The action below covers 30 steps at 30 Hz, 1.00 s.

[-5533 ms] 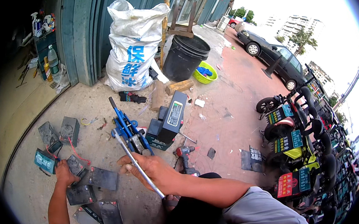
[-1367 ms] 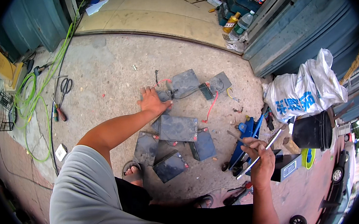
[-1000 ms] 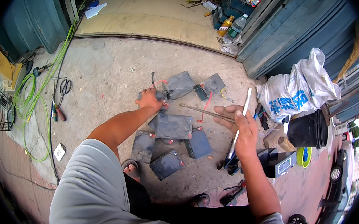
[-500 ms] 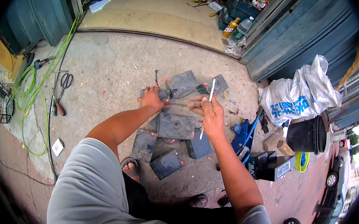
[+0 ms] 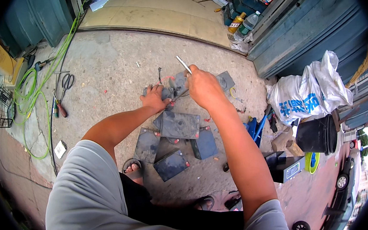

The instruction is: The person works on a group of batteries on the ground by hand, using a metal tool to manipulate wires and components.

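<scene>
My left hand (image 5: pixel 154 100) rests with fingers spread on a dark, dusty battery near the middle. Just right of it, my right hand (image 5: pixel 204 87) grips a long silver rod (image 5: pixel 184 63) that sticks up past my fingers. A second, thinner metal shaft (image 5: pixel 179 96) runs from that hand down toward my left thumb and the battery's terminal area. Red and black wires lie around the upper batteries, partly hidden by my right hand. Several more batteries (image 5: pixel 180 126) with red terminals lie below my hands, one stacked over others.
Green hose (image 5: pixel 36 105), scissors (image 5: pixel 67 82) and screwdrivers (image 5: pixel 61 110) lie left. A tiled doorway (image 5: pixel 150 14) is ahead. At right are a white sack (image 5: pixel 303 90), black bucket (image 5: pixel 313 135), blue jack (image 5: pixel 254 126), green basin (image 5: pixel 310 162), battery case (image 5: pixel 285 167) and parked car (image 5: pixel 344 176).
My view has swung toward the doorway since the oldest frame. My right hand has moved up and left to beside my left hand, tilting the rods. My left hand stays on the battery.
</scene>
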Tool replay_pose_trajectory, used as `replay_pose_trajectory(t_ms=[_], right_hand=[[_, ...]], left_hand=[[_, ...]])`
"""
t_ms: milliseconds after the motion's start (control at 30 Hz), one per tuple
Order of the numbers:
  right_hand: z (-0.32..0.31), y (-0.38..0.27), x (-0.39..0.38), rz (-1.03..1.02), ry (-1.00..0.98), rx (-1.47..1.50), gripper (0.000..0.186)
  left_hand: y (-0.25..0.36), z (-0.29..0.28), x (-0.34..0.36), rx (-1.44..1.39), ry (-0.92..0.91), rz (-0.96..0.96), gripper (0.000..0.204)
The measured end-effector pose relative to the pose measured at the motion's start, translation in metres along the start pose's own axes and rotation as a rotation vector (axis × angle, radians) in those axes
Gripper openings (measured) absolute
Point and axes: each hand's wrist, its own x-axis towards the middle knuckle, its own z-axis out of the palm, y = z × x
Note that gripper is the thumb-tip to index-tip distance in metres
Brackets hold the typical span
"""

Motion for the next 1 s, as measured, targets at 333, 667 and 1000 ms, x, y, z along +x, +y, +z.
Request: replay_pose_trajectory(t_ms=[333,667,1000], right_hand=[[0.012,-0.013,0.029,-0.069,0.153,-0.219,0.028],[0.006,-0.005,0.027,-0.328,0.170,-0.294,0.031],[0.063,-0.004,0.012,-0.302,0.847,0.610,0.031]], left_hand=[[-0.018,-0.016,0.007,0.132,-0.113,0.206,0.120],[-0.026,-0.016,0.012,0.119,-0.131,0.282,0.114],[0.028,-0.064,-0.009,-0.267,-0.158,0.747,0.054]])
